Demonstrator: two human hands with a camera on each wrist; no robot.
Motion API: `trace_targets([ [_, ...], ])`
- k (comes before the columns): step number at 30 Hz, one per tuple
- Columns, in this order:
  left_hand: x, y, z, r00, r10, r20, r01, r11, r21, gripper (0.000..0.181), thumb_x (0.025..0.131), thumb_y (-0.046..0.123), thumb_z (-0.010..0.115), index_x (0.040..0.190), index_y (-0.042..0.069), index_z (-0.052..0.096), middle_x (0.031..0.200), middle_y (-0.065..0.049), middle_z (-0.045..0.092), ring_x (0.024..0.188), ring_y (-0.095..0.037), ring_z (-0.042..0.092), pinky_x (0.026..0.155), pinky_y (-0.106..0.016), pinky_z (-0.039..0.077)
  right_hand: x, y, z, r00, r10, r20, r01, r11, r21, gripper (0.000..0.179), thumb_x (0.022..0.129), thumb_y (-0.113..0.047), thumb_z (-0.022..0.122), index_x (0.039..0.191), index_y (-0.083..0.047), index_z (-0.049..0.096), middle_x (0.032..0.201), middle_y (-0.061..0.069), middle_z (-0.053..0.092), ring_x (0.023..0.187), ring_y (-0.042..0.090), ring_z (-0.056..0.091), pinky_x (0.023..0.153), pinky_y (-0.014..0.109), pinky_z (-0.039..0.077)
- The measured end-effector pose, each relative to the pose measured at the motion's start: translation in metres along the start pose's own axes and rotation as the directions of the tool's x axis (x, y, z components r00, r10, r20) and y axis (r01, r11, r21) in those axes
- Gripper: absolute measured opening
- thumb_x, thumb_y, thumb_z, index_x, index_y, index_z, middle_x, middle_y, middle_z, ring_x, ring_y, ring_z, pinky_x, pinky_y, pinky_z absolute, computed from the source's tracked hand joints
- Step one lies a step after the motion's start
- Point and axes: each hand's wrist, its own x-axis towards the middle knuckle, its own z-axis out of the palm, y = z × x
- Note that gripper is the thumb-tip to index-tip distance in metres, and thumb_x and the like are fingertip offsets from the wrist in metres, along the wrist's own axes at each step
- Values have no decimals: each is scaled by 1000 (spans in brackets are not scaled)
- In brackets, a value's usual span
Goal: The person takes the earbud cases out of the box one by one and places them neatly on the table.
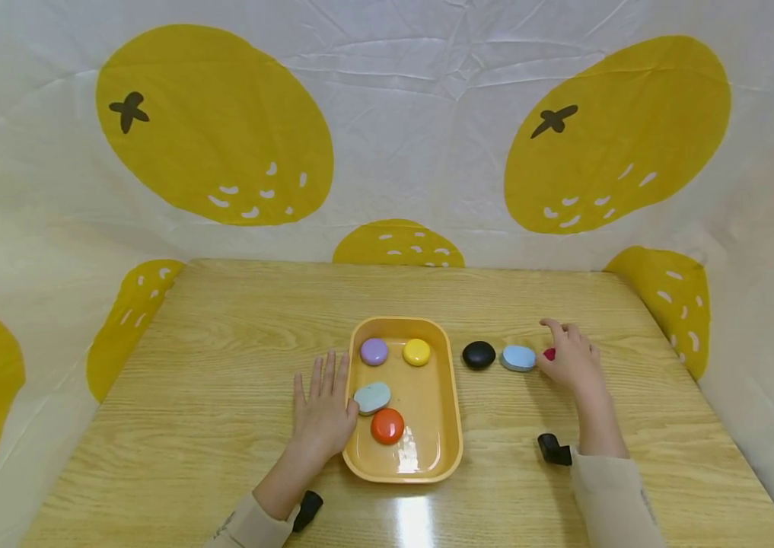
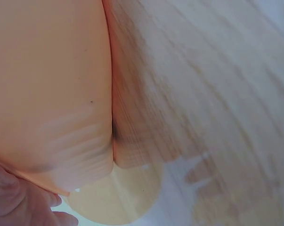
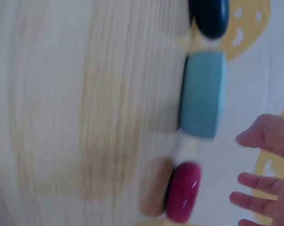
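My left hand [image 1: 323,422] lies along the left side of a yellow-orange tray [image 1: 457,415], fingers extended and thumb overlapping the rim. In the left wrist view the tray's wall [image 2: 52,84] fills much of the picture. Over a crimson rounded piece [image 1: 549,354] is my right hand [image 1: 573,369], thumb and fingers spread apart, partly covering it in the head view. The right wrist view shows a gap between the fingers [image 3: 257,183] and the glossy crimson piece [image 3: 183,192]. Left of it sits a light blue block with rounded ends [image 1: 518,358], then a smooth black oval piece [image 1: 479,355].
Inside the tray lie a purple disc [image 1: 374,352], a yellow disc [image 1: 417,352], a pale grey-green oval [image 1: 372,397] and an orange-red disc [image 1: 387,426]. A white cloth [image 1: 421,152] with yellow fruit prints hangs behind and beside the wooden table [image 1: 236,320].
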Motion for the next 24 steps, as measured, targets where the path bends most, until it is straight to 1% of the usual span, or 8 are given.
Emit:
trace_targets([
  [3,0,0,0,1000,-2,-2,2,1000,1,65,90,27,42,147,7,17,152,-16,12,138,-35,7,107,-59,2,-2,-19,4,986,-112,-122,114,993,11,57,83,-15,60,134,-9,35,128,31,34,114,53,33,92,68,19],
  [5,0,-1,0,1000,-1,-4,1,1000,0,65,90,27,42,147,7,17,152,-16,12,138,-35,7,107,-59,2,-3,-34,8,958,-209,-196,214,977,6,54,81,-13,61,131,-8,40,125,27,40,111,49,39,90,66,26],
  [8,0,-1,0,1000,0,-5,0,1000,2,65,90,28,42,147,7,17,152,-16,12,138,-35,7,107,-59,2,-4,-57,16,879,-385,-280,390,920,-39,49,78,-11,65,124,-5,48,117,23,49,103,41,49,83,60,38],
  [10,0,-1,0,1000,0,-6,0,1000,1,65,90,28,42,147,7,17,152,-16,12,138,-35,7,107,-59,2,-6,-72,22,826,-480,-295,485,873,-61,46,78,-11,67,121,-4,51,114,20,52,100,38,52,81,57,42],
  [13,0,-2,1,1000,-1,-4,1,1000,-4,65,90,28,42,147,7,17,152,-16,12,139,-35,7,107,-59,1,-10,-94,33,770,-580,-265,584,809,-73,45,77,-12,67,119,-3,54,112,18,54,101,35,53,83,53,43],
  [16,0,-2,0,1000,-3,0,3,1000,-7,65,90,28,42,147,8,16,152,-16,11,139,-35,7,107,-59,1,-14,-115,44,753,-632,-184,631,772,-71,45,78,-14,67,120,-5,54,115,16,54,105,32,53,88,51,42],
  [20,0,-2,0,1000,-3,5,3,1000,-11,65,91,28,42,147,8,16,152,-15,11,139,-35,6,107,-59,1,-19,-137,59,741,-668,-62,665,744,-70,46,80,-18,66,123,-8,52,120,13,52,110,30,50,92,48,40],
  [24,1,-2,1,1000,-2,10,2,1000,1,65,91,29,42,147,8,16,152,-15,11,139,-35,6,107,-59,1,-23,-153,72,711,-703,30,702,706,-92,45,81,-22,65,122,-11,52,120,10,52,111,26,50,94,43,41],
])
